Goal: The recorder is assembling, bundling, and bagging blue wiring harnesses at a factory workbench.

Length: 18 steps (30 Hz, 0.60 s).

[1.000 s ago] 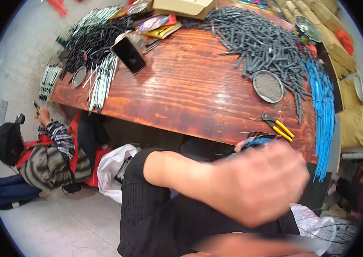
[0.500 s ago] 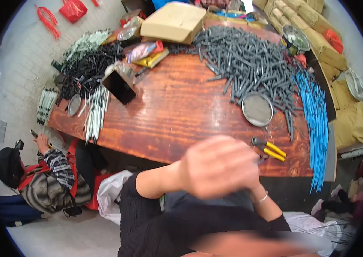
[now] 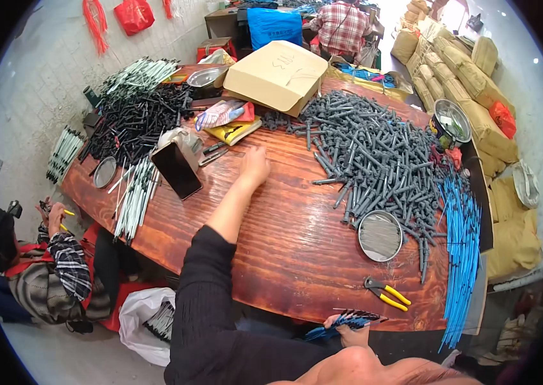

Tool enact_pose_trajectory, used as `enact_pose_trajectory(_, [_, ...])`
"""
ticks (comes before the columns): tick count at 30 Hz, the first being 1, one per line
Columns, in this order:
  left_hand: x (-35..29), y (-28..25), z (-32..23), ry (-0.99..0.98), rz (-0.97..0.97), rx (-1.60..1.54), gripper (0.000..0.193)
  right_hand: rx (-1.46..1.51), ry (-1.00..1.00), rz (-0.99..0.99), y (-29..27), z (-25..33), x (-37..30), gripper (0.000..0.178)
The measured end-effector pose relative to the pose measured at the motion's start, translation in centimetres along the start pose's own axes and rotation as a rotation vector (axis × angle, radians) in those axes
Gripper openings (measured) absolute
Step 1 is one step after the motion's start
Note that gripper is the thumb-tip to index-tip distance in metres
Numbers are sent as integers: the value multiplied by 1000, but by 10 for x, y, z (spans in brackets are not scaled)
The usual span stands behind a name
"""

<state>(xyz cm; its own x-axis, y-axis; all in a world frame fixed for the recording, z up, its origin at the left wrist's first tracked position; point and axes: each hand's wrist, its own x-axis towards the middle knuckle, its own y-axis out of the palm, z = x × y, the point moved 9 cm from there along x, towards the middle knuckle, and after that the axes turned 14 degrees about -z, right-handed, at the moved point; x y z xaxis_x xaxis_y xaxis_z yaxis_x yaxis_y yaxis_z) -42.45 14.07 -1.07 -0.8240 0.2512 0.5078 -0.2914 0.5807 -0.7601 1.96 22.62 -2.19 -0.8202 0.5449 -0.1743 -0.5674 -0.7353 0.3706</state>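
My left arm stretches out over the wooden table point(image 3: 271, 256). My left hand point(image 3: 256, 168) is at the table's middle, its fingers curled together and their tips hidden; anything in them cannot be made out. Nearest to it are a pair of tweezers point(image 3: 213, 158) and a yellow packet point(image 3: 236, 131). At the near table edge, my right hand point(image 3: 353, 335) is closed around a bundle of thin blue and black rods point(image 3: 342, 323). Yellow-handled pliers point(image 3: 387, 294) lie just beyond it, with a round metal dish of thin pins point(image 3: 380, 236) further off.
Grey plastic anchors point(image 3: 374, 147) are heaped at the right, beside long blue rods point(image 3: 460, 256). A phone point(image 3: 176, 170) leans on a stand near white rods point(image 3: 135, 205) and black parts point(image 3: 143, 122). A cardboard box point(image 3: 274, 74) is at the back. A co-worker point(image 3: 59, 269) sits at the left.
My hands were together before me; now the left has reached forward to the table's middle and the right has dropped to the near edge. The view has shifted, showing more of the back.
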Motion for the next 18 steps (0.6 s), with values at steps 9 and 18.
enact_pose_trajectory(9, [78,59,4,-69,-33,104,25,-157,235,48,-22,-32,0,11])
enact_pose_trajectory(18, [76,75,17,-63,-40,166,25,-235,352,94,-17,-38,-2,10])
